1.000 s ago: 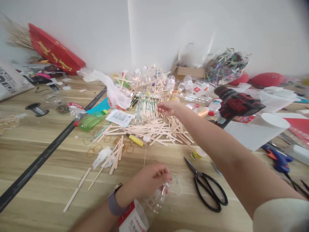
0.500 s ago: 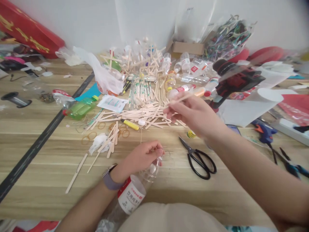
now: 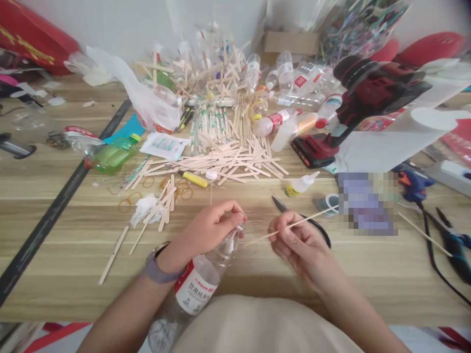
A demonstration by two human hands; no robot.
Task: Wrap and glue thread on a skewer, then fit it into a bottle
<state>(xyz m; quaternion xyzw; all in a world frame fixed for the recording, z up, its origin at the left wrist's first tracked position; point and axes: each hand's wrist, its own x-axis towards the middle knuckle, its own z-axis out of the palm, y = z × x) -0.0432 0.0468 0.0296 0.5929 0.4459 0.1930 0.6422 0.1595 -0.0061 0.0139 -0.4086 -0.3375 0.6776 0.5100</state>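
The left hand (image 3: 217,228) has its thumb and index finger pinched together at the neck of a clear plastic bottle (image 3: 195,289), which lies tilted between the left forearm and the person's torso, its base toward the bottom edge of the view. The other fingers curl in under the hand.

The right hand (image 3: 294,240) holds a thin wooden skewer (image 3: 312,215), clamped between thumb and curled fingers; one end of the skewer points toward the bottle's neck, and the other slants up to the right, over the table (image 3: 257,294). A thin wire shows near the fingertips of each hand.

Black-handled scissors (image 3: 320,230) lie just behind the right hand, partly hidden by it. Beyond them stands a small glue bottle (image 3: 299,185) with a yellow label. A yellow utility knife (image 3: 195,179) lies in front of the heap of flat wooden sticks (image 3: 235,159), near a white bottle cap (image 3: 211,174).
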